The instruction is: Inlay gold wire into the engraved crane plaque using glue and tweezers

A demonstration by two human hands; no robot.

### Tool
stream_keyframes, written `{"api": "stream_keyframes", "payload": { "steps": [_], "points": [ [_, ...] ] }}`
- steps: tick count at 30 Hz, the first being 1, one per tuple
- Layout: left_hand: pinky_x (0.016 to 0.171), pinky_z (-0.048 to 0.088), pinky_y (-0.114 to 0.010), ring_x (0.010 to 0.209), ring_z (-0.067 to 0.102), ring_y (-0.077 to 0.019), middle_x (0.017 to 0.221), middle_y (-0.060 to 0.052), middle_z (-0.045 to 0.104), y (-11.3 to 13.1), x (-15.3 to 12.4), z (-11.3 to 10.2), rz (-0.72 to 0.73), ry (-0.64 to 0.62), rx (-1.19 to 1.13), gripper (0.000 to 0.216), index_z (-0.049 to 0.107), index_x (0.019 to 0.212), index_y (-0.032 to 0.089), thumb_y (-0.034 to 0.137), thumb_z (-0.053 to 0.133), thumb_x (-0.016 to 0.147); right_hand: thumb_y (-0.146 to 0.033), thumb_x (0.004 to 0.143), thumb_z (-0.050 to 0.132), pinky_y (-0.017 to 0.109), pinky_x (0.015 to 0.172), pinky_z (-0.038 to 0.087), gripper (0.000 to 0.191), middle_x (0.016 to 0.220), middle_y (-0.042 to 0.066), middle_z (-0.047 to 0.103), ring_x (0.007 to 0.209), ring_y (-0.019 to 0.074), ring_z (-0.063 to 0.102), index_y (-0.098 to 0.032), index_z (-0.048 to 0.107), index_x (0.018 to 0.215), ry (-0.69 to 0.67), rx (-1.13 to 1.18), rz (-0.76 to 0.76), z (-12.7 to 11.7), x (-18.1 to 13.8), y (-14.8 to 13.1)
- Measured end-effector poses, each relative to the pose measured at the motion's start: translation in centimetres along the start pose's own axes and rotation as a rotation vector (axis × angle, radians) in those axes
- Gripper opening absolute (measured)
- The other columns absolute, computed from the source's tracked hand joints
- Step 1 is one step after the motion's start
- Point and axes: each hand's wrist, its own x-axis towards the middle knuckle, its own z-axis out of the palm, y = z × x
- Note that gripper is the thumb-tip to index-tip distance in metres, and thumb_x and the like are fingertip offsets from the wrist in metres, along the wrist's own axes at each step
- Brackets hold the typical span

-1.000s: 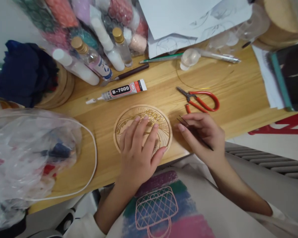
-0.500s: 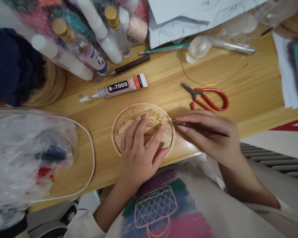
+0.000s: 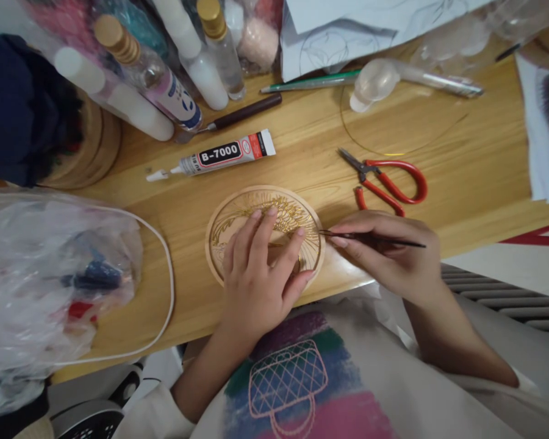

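On the table (image 3: 302,161) lies the round wooden plaque (image 3: 209,241), the right hand (image 3: 388,256) beside it, the left hand (image 3: 260,268) spread loosely on it, the right fingers pinching tweezers (image 3: 407,243) at its rim, where a slip might bend its gold wirework (image 3: 286,213).

Item one: round wooden panel (image 3: 266,188), pale, with a raised rim, lying flat on the tabletop. Golden wirework (image 3: 289,214) in fine curling lines covers the upper and right-hand parts of its face (the middle is hidden from inspection). Item two: slim dark tweezers (image 3: 354,235), gripped near the tips, held nearly level, points directed at the panel's right edge; contact with the rim cannot be confirmed.
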Motion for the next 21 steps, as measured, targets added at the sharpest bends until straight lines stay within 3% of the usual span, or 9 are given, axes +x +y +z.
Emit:
{"api": "stream_keyframes", "payload": {
  "steps": [6, 21],
  "points": [
    [0.11, 0.035, -0.052, 0.135, 0.042, -0.035, 0.14, -0.019, 0.049, -0.22, -0.08, -0.03, 0.009, 0.059, -0.053, 0.04, 0.059, 0.127, 0.017, 0.033, 0.058, 0.091, -0.018, 0.082, 0.073, 0.028, 0.063, 0.056, 0.013, 0.085, 0.002, 0.075, 0.073, 0.0151, 0.068, -0.024, 0.075, 0.093, -0.039, -0.008, -0.055, -0.01, 0.12, 0.28],
    [0.111, 0.034, -0.055, 0.136, 0.041, -0.0349, 0.143, -0.017, 0.046, -0.09, -0.03, -0.01, -0.015, 0.034, -0.042, 0.037, 0.059, 0.126, 0.02, 0.034, 0.057, 0.092, -0.014, 0.082, 0.071, 0.029, 0.065, 0.056, 0.017, 0.085, 0.002, 0.075, 0.075, 0.0157, 0.07, -0.025, 0.076, 0.095, -0.051, 0.0, -0.088, -0.05, 0.22, 0.33]
  ]
}}
